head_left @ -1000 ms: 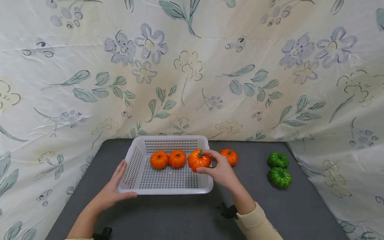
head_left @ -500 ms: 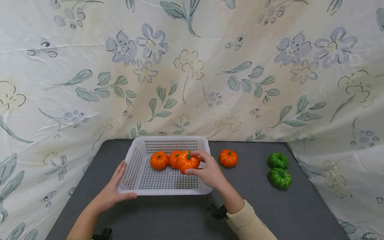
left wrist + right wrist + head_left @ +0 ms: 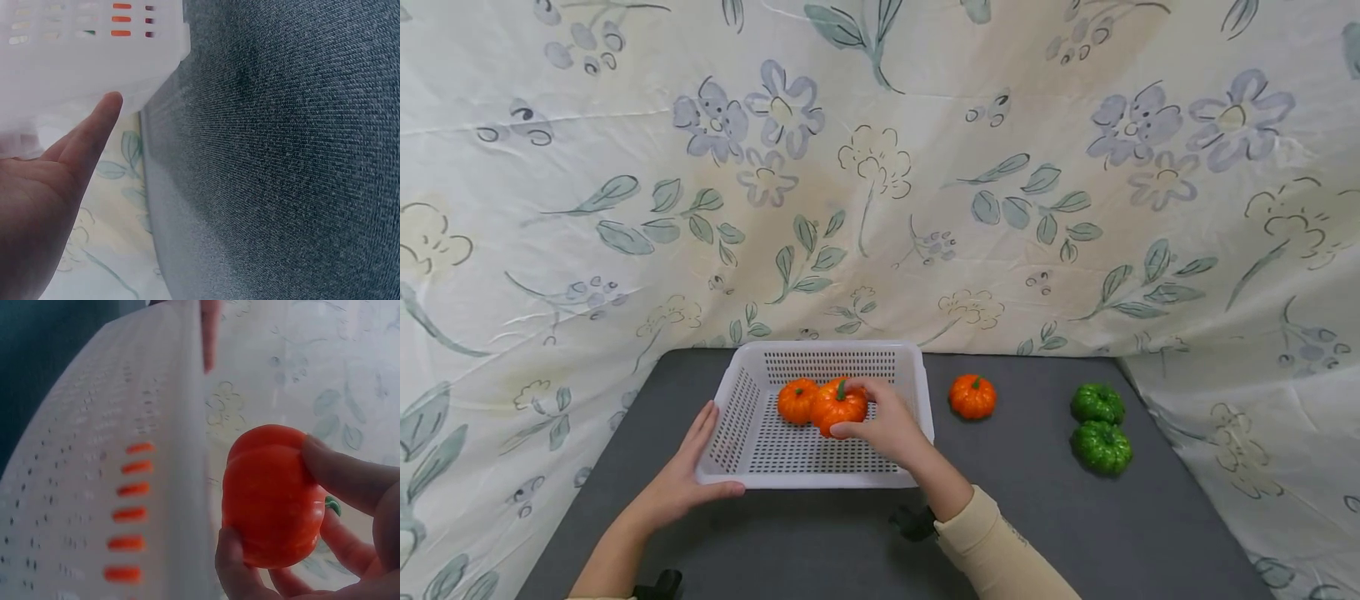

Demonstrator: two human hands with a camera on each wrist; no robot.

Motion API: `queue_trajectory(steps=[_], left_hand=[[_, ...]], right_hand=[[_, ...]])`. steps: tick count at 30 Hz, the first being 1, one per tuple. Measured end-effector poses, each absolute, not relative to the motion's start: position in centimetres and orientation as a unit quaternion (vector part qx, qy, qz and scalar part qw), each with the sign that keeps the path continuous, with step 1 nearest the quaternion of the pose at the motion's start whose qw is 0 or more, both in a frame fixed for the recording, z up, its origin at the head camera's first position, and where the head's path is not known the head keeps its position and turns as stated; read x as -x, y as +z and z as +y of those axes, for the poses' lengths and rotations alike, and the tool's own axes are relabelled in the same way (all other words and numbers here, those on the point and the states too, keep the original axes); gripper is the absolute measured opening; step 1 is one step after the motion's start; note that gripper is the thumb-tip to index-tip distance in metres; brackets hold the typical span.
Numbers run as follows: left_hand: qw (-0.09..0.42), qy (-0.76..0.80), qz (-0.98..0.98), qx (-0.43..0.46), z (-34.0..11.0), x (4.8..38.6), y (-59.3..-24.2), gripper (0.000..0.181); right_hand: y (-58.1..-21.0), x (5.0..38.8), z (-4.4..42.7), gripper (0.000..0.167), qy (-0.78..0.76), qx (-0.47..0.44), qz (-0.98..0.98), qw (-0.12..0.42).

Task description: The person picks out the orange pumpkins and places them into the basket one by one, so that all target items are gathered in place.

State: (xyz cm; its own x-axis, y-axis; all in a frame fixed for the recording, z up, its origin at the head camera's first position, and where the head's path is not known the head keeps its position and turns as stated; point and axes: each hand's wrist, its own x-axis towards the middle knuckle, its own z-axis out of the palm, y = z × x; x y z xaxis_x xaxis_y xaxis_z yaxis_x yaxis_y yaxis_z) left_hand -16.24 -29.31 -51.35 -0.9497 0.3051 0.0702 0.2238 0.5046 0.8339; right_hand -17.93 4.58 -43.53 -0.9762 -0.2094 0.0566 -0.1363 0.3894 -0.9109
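Observation:
My right hand [image 3: 886,425] holds a small orange pumpkin [image 3: 835,408] between thumb and fingers, above the white perforated basket [image 3: 812,482]. In the right wrist view this pumpkin [image 3: 269,494] is raised above the basket rim [image 3: 187,487], its green stem toward the palm. Another orange pumpkin [image 3: 795,402] lies in the basket to its left; one more is mostly hidden behind the held one. At the basket's front left corner, my left hand [image 3: 676,485] touches the outside with spread, straight fingers. The left wrist view shows this hand [image 3: 56,181] against the basket wall [image 3: 94,69].
Right of the basket, an orange pumpkin [image 3: 973,397] rests on the dark grey table [image 3: 1015,500]. Farther right are two green pumpkin-shaped vegetables [image 3: 1097,403], one in front of the other. A floral cloth [image 3: 880,208] hangs behind the table.
My right hand has carried its pumpkin left across the basket, from the right side to near the middle, now covering another pumpkin there. The left hand stays at the basket corner.

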Motion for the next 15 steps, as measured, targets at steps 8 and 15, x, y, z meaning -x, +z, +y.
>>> queue_trajectory(steps=[8,15], left_hand=[[0.04,0.468,0.869,-0.155,-29.4,16.4,-51.5,0.126],[0.037,0.478,0.864,-0.153,-29.4,16.3,-52.2,0.127]], right_hand=[[-44.5,18.6,2.7,0.048,-0.532,0.11,0.839,0.039],[-45.1,18.8,1.3,0.048,-0.515,0.088,0.852,0.042]])
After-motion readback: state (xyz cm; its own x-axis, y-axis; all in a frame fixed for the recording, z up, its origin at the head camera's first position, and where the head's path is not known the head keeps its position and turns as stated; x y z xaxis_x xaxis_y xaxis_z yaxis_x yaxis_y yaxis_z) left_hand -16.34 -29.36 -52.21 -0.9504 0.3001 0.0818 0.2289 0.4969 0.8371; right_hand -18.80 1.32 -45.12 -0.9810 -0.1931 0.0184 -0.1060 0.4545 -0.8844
